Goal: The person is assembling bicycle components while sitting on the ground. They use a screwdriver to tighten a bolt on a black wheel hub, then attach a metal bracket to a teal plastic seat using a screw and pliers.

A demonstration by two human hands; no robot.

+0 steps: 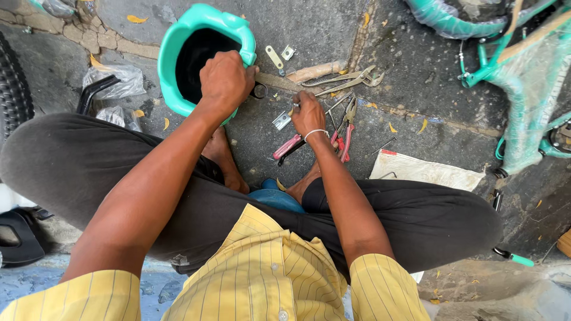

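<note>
My left hand (225, 80) grips the rim of a teal plastic chain cover (172, 53) that stands on the stone ground in front of my knees. My right hand (308, 114) is closed on a small metal part just right of the cover, low over the ground. A small metal bracket (281, 120) lies just left of that hand. A red-handled tool (288, 147) lies below the wrist. Red-handled pliers (346, 128) rest to the right of it.
Metal pliers (345, 80) and small brackets (279, 55) lie beyond my hands. A teal bicycle frame wrapped in plastic (523, 77) stands at the right. A white sack (425, 170) lies by my right knee. A tyre (13, 89) and plastic bags (116, 80) are at the left.
</note>
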